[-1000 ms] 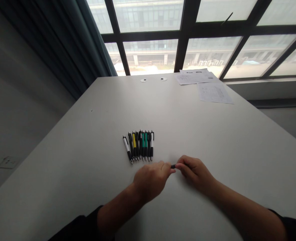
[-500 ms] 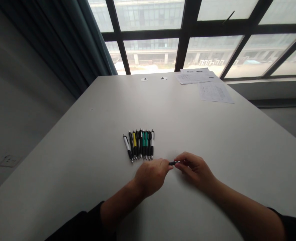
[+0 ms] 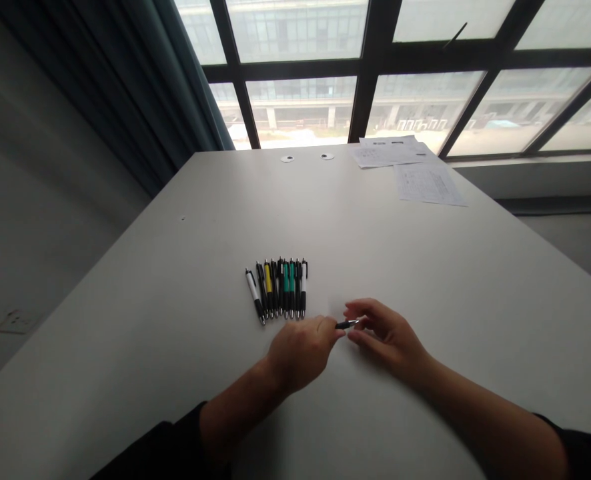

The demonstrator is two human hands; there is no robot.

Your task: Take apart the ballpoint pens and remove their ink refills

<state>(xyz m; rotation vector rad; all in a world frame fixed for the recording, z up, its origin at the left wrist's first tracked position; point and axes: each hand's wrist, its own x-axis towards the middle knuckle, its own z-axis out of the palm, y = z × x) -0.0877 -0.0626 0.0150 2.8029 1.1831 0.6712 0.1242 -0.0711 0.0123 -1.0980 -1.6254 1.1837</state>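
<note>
My left hand [image 3: 303, 350] is closed around a pen [image 3: 344, 325]. The pen's black grip and silver tip stick out to the right, and the rest of it is hidden in the fist. My right hand [image 3: 383, 337] is just beside that tip, with its thumb and fingers apart around it. Beyond my left hand lies a row of several pens [image 3: 291, 287], side by side with silver tips toward me. Their barrels are black, green, yellow and white. The white pen [image 3: 254, 293] at the left end is slanted a little away from the others.
All this is on a white table [image 3: 215, 227]. Printed papers [image 3: 430, 183] lie at its far right corner, and two small oval pieces [image 3: 287, 159] sit near the far edge. A dark curtain [image 3: 175, 100] hangs at the left, and a window spans the back.
The fingers of my right hand have parted from the pen's tip and spread. My left hand keeps its hold on the pen in almost the same place.
</note>
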